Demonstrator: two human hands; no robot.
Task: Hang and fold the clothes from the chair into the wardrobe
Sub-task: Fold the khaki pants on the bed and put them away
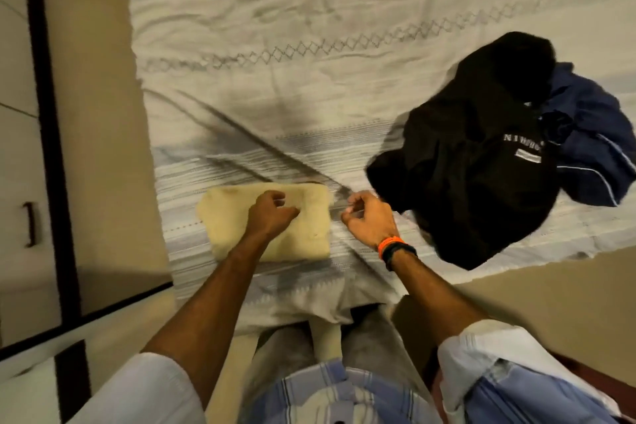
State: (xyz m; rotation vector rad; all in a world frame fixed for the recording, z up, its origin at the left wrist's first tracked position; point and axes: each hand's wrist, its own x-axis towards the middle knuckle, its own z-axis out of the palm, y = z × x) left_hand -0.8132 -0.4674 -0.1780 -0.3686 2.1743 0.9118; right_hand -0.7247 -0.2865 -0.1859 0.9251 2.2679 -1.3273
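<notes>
Cream, soft folded garment [275,220] lies as a neat rectangle on the wrinkled striped bedsheet [309,45]. The left hand [270,213] rests on it with curled fingers; whether it grasps the cloth I cannot tell. The right hand [366,218] is clenched beside it, holding nothing visible. A black shirt [475,155] and a blue garment [592,148] lie crumpled to the right.

1. The left hand [272,213] reaches toward 12 o'clock, palm down, fingers loosely curled, bare forearm stretched out.
2. The right hand [366,217] sits at its 3 o'clock, fingers curled in (what they hold, if anything, is unclear), bands at the wrist.
</notes>
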